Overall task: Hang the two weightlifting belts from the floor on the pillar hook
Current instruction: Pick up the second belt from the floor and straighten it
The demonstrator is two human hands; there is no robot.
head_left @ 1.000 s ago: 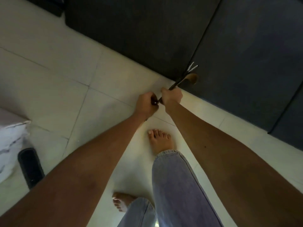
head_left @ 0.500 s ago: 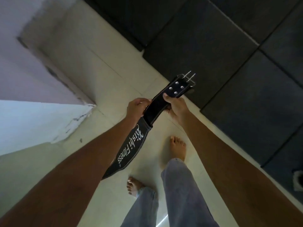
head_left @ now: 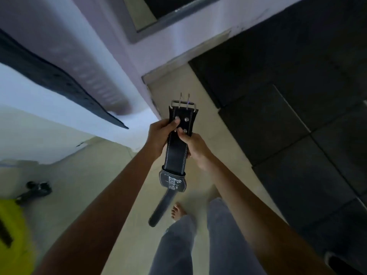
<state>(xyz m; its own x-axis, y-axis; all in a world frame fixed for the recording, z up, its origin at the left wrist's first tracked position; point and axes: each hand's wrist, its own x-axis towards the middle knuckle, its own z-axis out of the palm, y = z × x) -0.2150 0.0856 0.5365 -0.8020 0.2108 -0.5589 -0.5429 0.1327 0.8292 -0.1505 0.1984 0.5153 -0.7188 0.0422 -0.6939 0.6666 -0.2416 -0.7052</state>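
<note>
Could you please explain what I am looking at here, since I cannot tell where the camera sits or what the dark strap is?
The camera is worn on a person's head and looks down, so you see their own two bare arms, jeans and bare foot from above. There is no machine. The left hand and right hand both grip a black weightlifting belt near its metal buckle, and the rest of it hangs down towards the pale floor. A second dark belt already hangs against the white pillar on the left, though it is blurred. Dark mats cover the floor on the right. A yellow object sits at the lower left, too blurred to identify.
</note>
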